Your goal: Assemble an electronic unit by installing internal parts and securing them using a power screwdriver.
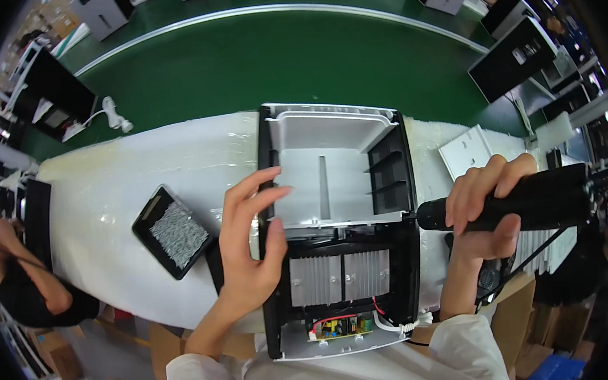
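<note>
An open appliance housing point(415, 274) with black side walls lies in front of me. Its far part is a white compartment point(303, 183); nearer to me are two finned metal heat sinks point(316, 280) and a small circuit board point(343, 327) with red and white wires. My left hand point(250, 248) is at the housing's left wall, fingers and thumb spread apart, holding nothing. On the right, my right hand point(480, 201) wraps round a black electric screwdriver point(550, 192), held nearly level, its front end pointing left beside the housing's right wall. Its tip is hard to make out.
A black tray point(144, 226) of small screws lies left of the housing on the padded white bench point(91, 207). White flat panels point(466, 150) are at the right. Beyond runs a green conveyor point(272, 57) with several black-and-white appliances point(515, 59). Another person's arm point(43, 282) shows at the far left.
</note>
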### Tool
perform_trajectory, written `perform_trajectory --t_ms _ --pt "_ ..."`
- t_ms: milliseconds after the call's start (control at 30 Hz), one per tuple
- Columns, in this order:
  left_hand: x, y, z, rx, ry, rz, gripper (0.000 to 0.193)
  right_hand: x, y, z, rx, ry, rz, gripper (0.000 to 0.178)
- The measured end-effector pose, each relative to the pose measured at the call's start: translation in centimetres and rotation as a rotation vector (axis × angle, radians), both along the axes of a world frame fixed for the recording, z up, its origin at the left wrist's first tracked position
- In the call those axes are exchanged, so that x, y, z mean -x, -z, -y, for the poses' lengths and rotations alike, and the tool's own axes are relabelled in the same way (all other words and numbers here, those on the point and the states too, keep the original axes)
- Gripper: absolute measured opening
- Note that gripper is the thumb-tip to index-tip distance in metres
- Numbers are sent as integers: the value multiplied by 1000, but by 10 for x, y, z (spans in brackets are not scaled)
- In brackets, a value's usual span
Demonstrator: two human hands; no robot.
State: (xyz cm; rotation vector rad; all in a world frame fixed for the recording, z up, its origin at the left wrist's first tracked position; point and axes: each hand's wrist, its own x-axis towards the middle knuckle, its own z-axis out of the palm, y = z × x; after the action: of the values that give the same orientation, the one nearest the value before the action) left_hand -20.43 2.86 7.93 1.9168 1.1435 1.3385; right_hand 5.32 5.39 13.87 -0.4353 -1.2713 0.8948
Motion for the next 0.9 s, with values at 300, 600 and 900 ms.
perform_trajectory --t_ms 300,600,900 --pt "8 27 46 520 162 266 93 -27 -32 17 -182 134 18 38" --pt "5 1 -79 342 877 -127 88 -57 -95 102 -615 -546 -49 10" --pt "59 -7 -62 115 21 -580 21 -40 -18 99 -887 -1590 -1264 10"
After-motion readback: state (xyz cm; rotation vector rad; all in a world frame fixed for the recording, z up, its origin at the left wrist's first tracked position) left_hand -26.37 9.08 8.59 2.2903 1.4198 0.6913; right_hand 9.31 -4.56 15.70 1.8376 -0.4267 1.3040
